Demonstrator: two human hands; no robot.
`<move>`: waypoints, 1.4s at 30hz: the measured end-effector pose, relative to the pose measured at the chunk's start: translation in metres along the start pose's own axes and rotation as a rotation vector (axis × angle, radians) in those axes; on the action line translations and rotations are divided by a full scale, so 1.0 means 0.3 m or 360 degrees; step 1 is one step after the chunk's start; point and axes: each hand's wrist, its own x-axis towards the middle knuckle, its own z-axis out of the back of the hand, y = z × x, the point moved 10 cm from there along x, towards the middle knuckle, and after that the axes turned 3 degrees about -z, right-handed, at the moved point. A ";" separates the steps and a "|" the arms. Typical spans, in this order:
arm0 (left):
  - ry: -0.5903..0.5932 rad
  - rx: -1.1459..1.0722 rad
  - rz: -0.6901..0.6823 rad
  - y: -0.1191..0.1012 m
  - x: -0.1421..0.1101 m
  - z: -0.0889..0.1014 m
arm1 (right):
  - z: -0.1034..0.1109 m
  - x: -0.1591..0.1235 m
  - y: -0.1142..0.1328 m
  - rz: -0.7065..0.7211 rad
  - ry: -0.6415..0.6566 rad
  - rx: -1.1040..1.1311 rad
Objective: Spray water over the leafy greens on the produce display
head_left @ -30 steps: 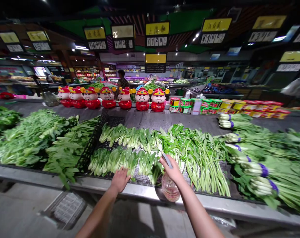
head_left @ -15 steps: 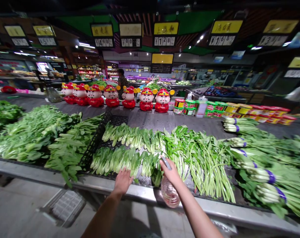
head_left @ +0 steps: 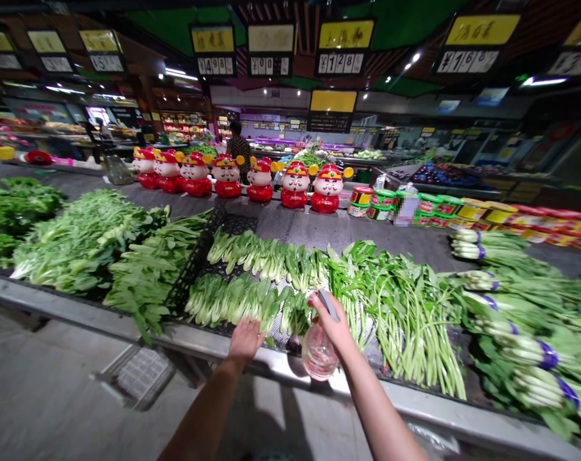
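My right hand (head_left: 335, 323) grips a clear spray bottle (head_left: 320, 355) by its neck, below a grey spray head (head_left: 328, 303). The bottle hangs above the metal front rail, and its head points at the greens. My left hand (head_left: 246, 338) lies at the near edge of the front row of bok choy (head_left: 242, 301), fingers stretched over the stem ends. Whether it presses on them I cannot tell. Behind lies a second row of bok choy (head_left: 266, 256). Long-stemmed leafy greens (head_left: 400, 314) spread out right of the bottle.
A black crate wall (head_left: 194, 262) stands left of the bok choy, with heaped greens (head_left: 89, 237) beyond. Purple-taped bundles (head_left: 530, 349) lie at right. Red figurine jars (head_left: 295, 186) and stacked tubs (head_left: 381, 202) line the back. Below the metal rail (head_left: 281, 365), a crate (head_left: 139, 374) sits low.
The view has shifted, so the stall appears further right and the signs higher. The spray bottle has moved slightly up and left in the picture, still in my right hand. My left hand stays by the bok choy.
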 end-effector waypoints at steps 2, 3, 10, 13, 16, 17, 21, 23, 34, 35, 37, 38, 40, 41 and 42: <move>-0.0019 -0.0031 0.0003 0.000 -0.002 0.006 | 0.007 -0.004 -0.010 -0.0036 -0.0021 0.0041; -0.0032 -0.0047 0.0001 0.000 -0.003 0.008 | 0.013 -0.005 -0.013 -0.0048 -0.0037 0.0035; -0.0100 -0.0060 -0.0028 -0.001 -0.013 0.017 | 0.074 -0.005 -0.040 -0.0073 -0.0101 -0.0087; -0.0111 -0.0068 -0.0037 -0.002 -0.014 0.017 | 0.135 -0.010 -0.050 -0.0045 -0.0215 -0.0183; -0.0091 -0.0072 -0.0046 -0.002 -0.012 0.008 | 0.177 -0.021 -0.045 0.0019 -0.0262 -0.0356; -0.0083 -0.0073 -0.0050 -0.001 -0.012 0.004 | 0.183 -0.024 -0.048 0.0017 -0.0250 -0.0404; -0.0099 -0.0079 -0.0056 0.004 -0.011 -0.002 | 0.182 -0.030 -0.079 -0.0046 -0.0140 -0.0418; -0.0105 -0.0079 -0.0060 0.004 -0.012 -0.002 | 0.173 -0.032 -0.096 -0.0087 -0.0092 -0.0373; -0.0074 -0.0052 -0.0068 -0.007 -0.019 0.003 | 0.114 -0.024 -0.058 -0.0063 -0.0017 -0.0354; -0.0065 -0.0051 -0.0074 -0.009 -0.020 0.002 | 0.100 -0.018 -0.042 -0.0040 0.0004 -0.0342; -0.0059 -0.0060 -0.0079 -0.011 -0.021 0.002 | 0.066 -0.007 -0.013 0.0003 0.0048 -0.0329; -0.0064 -0.0068 -0.0077 -0.010 -0.022 0.003 | 0.048 -0.001 0.000 0.0024 0.0066 -0.0328; -0.0092 -0.0072 -0.0063 -0.006 -0.023 0.005 | 0.014 0.007 0.020 0.0060 0.0085 -0.0335; -0.0111 -0.0067 -0.0059 -0.005 -0.023 0.005 | 0.000 0.009 0.025 0.0067 0.0087 -0.0340; -0.0133 -0.0058 -0.0057 -0.003 -0.023 0.005 | -0.012 0.010 0.026 0.0065 0.0086 -0.0347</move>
